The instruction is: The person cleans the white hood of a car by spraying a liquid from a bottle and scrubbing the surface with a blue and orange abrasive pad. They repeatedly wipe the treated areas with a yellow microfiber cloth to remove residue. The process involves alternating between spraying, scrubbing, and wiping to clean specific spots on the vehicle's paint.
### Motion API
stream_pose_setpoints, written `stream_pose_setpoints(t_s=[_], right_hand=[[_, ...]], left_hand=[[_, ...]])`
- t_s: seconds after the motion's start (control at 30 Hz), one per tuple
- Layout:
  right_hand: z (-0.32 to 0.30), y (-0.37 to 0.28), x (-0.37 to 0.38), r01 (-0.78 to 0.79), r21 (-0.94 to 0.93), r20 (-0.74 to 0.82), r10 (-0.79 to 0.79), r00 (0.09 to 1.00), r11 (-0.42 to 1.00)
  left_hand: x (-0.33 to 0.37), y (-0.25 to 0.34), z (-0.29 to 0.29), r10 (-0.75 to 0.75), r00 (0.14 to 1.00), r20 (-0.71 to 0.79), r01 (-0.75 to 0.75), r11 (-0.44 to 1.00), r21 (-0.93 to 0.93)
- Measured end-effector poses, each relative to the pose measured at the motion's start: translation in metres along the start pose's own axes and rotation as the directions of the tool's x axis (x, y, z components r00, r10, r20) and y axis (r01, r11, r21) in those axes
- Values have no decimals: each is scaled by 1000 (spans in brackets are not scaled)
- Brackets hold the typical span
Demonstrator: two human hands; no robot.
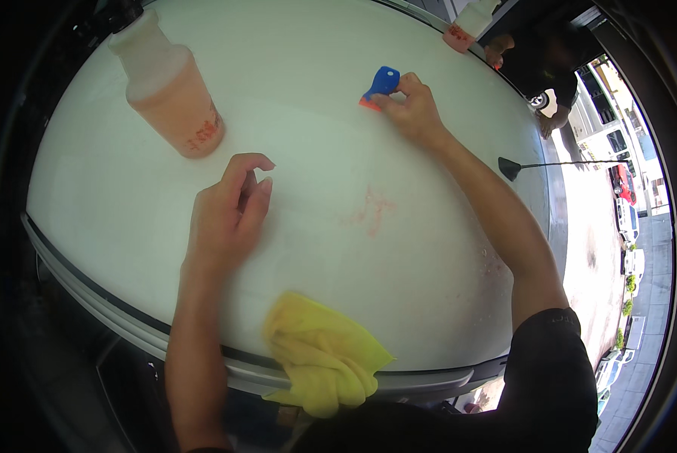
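Observation:
Over the far part of a white car roof (308, 151), my right hand (414, 112) grips a blue plastic scraper (386, 78) with an orange-red blade, which is down at the roof surface. My left hand (232, 204) is at the left of the roof, holding nothing; its index finger and thumb curve with a gap between them. Beyond it a translucent bottle (174, 98) of pinkish liquid, with red marks and a dark top, stands on the roof. Faint reddish smears (376, 210) show on the paint between my arms.
A yellow cloth (316, 347) drapes over the near roof edge. The car's antenna (510, 167) sticks out on the right. At the far right, another person's hand (498, 51) is beside a second bottle (463, 34). Parked vehicles (625, 219) line the ground outside.

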State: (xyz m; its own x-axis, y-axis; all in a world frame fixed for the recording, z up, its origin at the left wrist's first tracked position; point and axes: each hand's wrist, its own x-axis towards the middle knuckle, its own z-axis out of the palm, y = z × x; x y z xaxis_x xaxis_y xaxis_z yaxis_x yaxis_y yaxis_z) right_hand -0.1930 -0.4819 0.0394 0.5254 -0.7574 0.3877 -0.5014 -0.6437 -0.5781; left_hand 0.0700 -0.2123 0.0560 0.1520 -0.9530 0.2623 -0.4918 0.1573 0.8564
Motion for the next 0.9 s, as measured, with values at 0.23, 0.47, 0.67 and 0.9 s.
stream_pose_setpoints(t_s=[0.23, 0.47, 0.67, 0.9], right_hand=[[39, -76, -88, 133, 370, 383, -282, 880, 919], [34, -6, 33, -223, 163, -13, 228, 973, 961], [39, -53, -44, 96, 155, 165, -122, 979, 983], [59, -77, -57, 85, 304, 265, -170, 949, 949]], left_hand=[[-7, -6, -12, -25, 998, -52, 26, 999, 21], [-1, -5, -6, 11, 999, -42, -11, 1000, 21], [-4, -4, -15, -25, 998, -51, 32, 992, 122], [-6, -4, -19, -39, 998, -44, 47, 978, 204]])
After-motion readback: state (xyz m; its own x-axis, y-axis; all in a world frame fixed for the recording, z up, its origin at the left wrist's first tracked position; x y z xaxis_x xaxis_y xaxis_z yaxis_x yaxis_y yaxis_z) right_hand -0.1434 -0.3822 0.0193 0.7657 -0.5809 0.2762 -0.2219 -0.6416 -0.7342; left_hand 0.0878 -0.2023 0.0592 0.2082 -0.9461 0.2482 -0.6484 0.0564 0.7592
